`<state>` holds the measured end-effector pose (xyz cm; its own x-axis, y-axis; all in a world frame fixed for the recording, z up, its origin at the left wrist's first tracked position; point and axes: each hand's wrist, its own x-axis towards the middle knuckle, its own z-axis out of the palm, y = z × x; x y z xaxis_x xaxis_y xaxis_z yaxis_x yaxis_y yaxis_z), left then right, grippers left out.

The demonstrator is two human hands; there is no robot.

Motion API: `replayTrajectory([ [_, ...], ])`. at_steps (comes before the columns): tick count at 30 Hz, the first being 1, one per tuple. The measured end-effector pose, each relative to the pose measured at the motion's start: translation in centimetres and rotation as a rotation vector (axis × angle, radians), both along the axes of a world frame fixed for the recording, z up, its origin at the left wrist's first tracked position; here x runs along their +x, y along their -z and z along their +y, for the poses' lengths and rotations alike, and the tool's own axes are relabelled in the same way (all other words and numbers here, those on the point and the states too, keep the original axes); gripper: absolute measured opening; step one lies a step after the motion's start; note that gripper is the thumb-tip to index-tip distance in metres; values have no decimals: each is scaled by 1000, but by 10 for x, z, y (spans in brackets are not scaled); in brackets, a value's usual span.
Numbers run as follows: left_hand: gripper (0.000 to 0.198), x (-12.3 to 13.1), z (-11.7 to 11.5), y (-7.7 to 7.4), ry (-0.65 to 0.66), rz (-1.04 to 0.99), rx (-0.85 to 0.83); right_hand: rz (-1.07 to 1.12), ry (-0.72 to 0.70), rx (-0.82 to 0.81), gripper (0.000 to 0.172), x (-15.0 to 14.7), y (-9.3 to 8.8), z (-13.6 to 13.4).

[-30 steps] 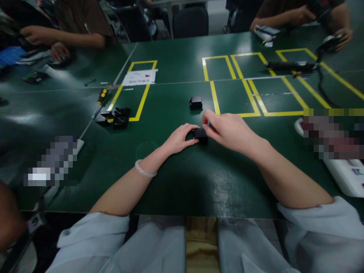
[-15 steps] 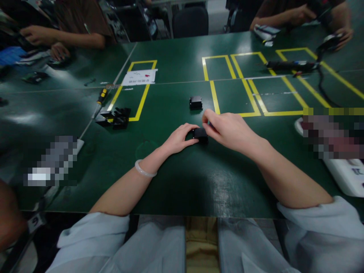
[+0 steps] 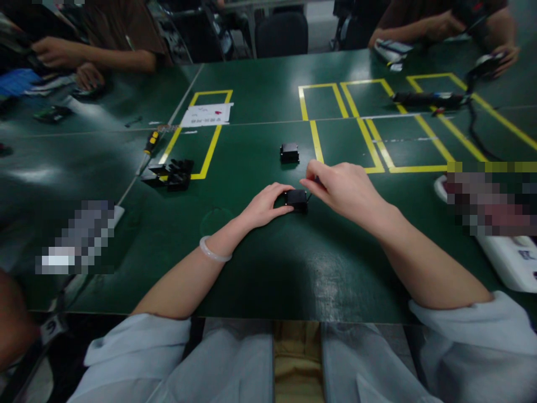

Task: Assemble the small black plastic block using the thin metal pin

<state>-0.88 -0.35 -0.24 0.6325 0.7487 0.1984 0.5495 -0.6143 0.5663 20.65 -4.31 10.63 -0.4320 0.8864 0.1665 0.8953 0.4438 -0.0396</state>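
Small box (image 3: 296,200) sits mid-desk (image 3: 268,274). L hand (image 3: 264,206) at its 9 o'clock, fingers (image 3: 284,210) touching it; R hand (image 3: 344,187) at 2 o'clock, just beside. 2nd box (image 3: 289,152) at 12, apart. Parts pile (image 3: 170,173) well off at 10, w/ screwdriver (image 3: 150,143) just behind it. Paper sheet (image 3: 206,114) at 11. Power tool (image 3: 423,99) far out at 2.
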Motion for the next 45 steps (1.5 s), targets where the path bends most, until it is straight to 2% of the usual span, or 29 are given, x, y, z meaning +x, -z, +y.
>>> replayTrajectory([
  [18,44,0,-2,-5,1,-5,-38,-39,-8,-26,29,4,-6,-1],
  [36,45,1,-1,-4,6,-2,-23,-27,-40,-17,28,5,-5,-3],
  [42,47,-1,0,-3,-7,12,-31,-78,-11,-6,35,5,-5,-1],
  [45,48,-1,1,-3,-6,19,-37,-74,-25,-3,32,5,-5,-1],
])
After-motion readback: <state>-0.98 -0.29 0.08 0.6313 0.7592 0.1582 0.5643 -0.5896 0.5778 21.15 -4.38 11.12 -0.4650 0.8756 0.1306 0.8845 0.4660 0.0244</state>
